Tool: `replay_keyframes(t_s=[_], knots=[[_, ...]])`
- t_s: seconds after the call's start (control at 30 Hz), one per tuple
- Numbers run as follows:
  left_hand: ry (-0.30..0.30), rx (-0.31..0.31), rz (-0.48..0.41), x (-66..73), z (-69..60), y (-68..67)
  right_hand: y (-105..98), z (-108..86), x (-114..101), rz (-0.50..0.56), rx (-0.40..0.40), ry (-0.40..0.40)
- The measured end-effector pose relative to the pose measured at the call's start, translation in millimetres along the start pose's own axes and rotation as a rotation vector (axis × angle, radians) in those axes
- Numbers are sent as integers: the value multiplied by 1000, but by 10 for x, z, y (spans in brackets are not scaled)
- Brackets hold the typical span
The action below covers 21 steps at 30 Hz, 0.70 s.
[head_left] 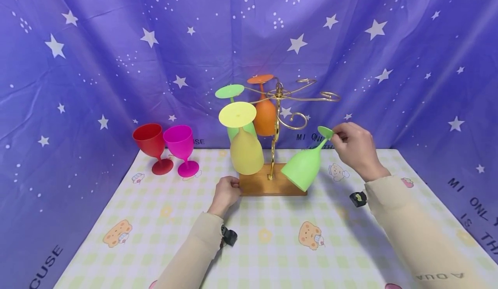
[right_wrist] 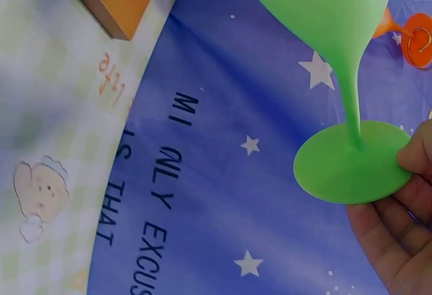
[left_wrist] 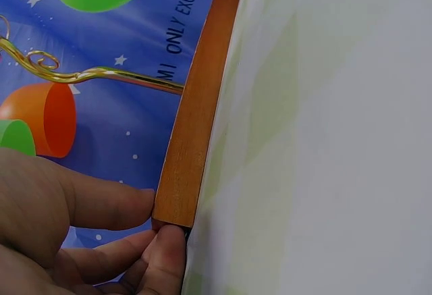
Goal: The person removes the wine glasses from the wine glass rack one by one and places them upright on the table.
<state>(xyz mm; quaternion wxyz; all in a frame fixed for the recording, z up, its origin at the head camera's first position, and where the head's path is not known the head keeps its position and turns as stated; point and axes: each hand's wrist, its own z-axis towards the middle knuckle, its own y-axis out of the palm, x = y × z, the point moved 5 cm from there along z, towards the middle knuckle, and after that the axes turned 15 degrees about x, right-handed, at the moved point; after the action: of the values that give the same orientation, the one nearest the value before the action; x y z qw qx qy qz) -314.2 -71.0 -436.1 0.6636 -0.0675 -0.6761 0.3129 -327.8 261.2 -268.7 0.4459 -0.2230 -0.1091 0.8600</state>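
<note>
My right hand (head_left: 357,148) pinches the foot of a green goblet (head_left: 305,164) between thumb and fingers. The goblet hangs tilted, bowl down and to the left, over the right end of a wooden base (head_left: 256,186). From that base rises a gold goblet rack (head_left: 277,124) with curled arms. My left hand (head_left: 226,195) grips the base's left end; in the left wrist view the thumb (left_wrist: 111,204) presses its top edge. Upside down on the rack hang a yellow goblet (head_left: 247,152), an orange goblet (head_left: 266,116) and another green goblet (head_left: 229,91), partly hidden behind the yellow one.
A red goblet (head_left: 149,141) and a magenta goblet (head_left: 180,142) stand upright at the back left of the checked tablecloth (head_left: 264,254). Behind everything hangs a blue curtain (head_left: 218,46) with stars. Curled rack arms (head_left: 330,95) reach out to the right, above the held goblet.
</note>
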Motion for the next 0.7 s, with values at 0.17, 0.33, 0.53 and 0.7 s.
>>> replay_keyframes(t_s=[0.17, 0.33, 0.53, 0.7], knots=[[-3, 0, -5, -7, -7, 3, 33, -92, 3, 15, 1, 17], [11, 1, -2, 1, -8, 0, 56, -173, -3, 29, 5, 43], [31, 1, 12, 33, -21, -17, 99, -274, 7, 47, 16, 78], [95, 19, 8, 108, -51, -53, 138, -354, 19, 49, 24, 98]])
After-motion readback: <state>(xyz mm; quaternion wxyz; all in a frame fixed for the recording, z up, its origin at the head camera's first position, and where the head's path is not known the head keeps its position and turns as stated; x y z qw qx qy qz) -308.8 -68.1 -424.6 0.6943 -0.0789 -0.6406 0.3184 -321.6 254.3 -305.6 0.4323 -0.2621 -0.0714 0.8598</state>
